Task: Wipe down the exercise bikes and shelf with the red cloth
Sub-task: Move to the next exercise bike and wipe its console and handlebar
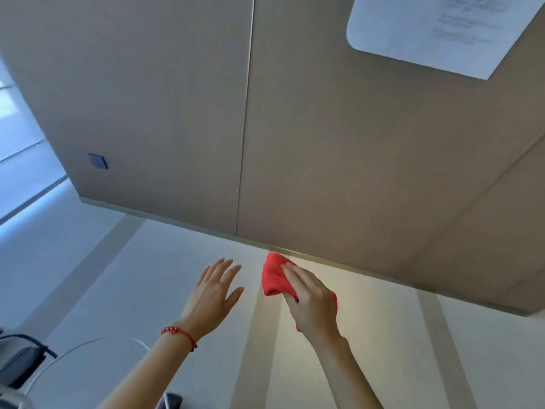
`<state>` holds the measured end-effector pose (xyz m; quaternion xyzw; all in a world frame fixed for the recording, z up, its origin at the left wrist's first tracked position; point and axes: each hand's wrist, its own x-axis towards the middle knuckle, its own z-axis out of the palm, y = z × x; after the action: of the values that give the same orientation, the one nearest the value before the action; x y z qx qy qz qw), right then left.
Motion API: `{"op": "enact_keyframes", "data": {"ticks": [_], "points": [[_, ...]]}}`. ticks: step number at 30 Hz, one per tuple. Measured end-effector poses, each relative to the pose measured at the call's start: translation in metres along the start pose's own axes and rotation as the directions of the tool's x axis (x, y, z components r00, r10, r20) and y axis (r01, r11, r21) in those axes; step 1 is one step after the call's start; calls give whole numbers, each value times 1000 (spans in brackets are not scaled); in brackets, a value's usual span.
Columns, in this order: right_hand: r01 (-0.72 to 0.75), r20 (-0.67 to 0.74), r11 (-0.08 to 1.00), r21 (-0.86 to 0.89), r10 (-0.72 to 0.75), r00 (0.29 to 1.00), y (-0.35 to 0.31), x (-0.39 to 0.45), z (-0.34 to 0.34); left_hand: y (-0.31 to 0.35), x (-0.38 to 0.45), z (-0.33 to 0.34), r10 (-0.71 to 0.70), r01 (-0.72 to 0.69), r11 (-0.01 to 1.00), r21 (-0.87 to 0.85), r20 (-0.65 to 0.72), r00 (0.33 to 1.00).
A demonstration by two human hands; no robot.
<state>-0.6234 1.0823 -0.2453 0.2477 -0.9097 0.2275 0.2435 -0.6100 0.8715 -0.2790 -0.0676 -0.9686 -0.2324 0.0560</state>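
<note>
Soft daylight from the left, mild motion blur, wide-angle tilt, sign (pixel 442 31) unreadable

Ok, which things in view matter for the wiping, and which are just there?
For the job:
red cloth, bunched under the right hand
left hand, open and empty
dark bike part at the lower left edge

Just there:
white notice on the wall
small dark wall plate
red bracelet
</note>
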Motion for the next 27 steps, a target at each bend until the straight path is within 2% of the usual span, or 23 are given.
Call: {"op": "enact_keyframes", "data": {"ticks": [8, 14, 21, 27], "points": [[176, 28, 971, 164, -183, 983, -4, 142, 86, -83, 73, -45, -192, 197, 980, 26, -140, 972], [330, 17, 894, 302, -351, 936, -10, 249, 156, -142, 126, -71, -337, 359, 932, 39, -262, 904], [510, -43, 739, 440, -550, 834, -32, 367, 228, -192, 178, -114, -501, 568, 822, 42, -423, 755], [615, -99, 583, 532, -678, 728, -78, 435, 266, -221, 184, -156, -593, 703, 711, 7, -530, 606]]}}
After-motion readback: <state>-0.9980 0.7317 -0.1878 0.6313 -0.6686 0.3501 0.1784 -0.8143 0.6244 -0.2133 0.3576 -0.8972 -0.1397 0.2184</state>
